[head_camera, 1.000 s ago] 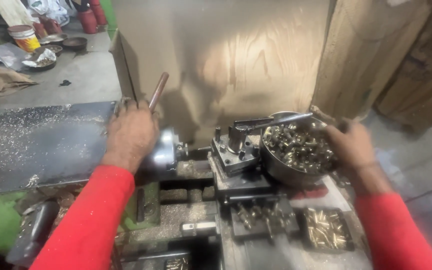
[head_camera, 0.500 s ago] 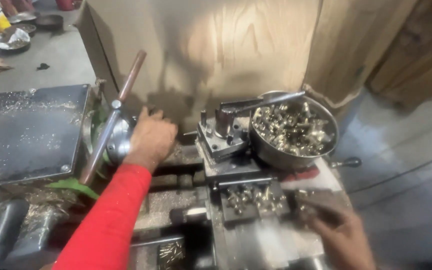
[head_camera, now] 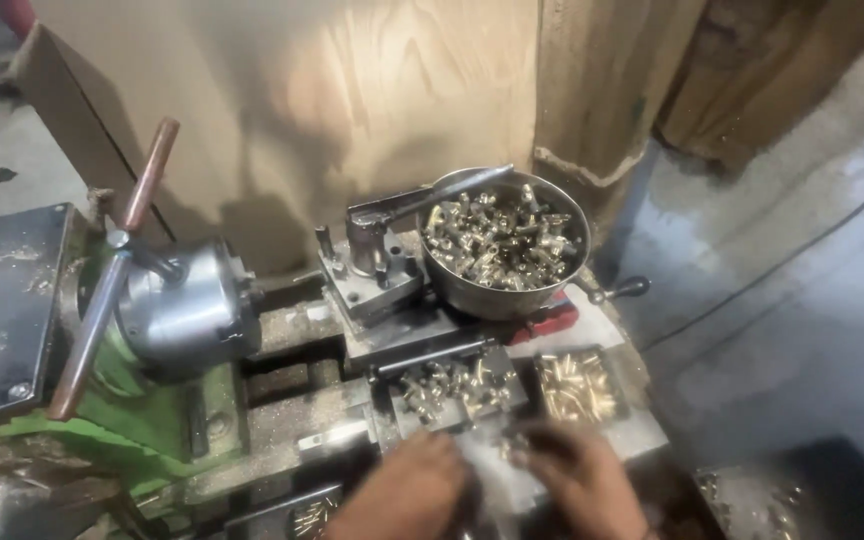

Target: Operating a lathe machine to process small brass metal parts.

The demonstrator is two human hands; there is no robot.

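Both hands working near edge: left hand (head_camera: 404, 490) and right hand (head_camera: 580, 480), blurred, grip unclear, fingering small brass parts (head_camera: 452, 385); light, hard, slippery, best pinched singly.

Left of the tool post (head_camera: 372, 270), a bare gap runs to the chuck (head_camera: 192, 310), open from above. Right of the tool post, the metal bowl (head_camera: 507, 250) of brass parts touches it, blocking that side. In front, two small trays (head_camera: 512, 385) crowd the way; behind stands a plywood board (head_camera: 332, 110).
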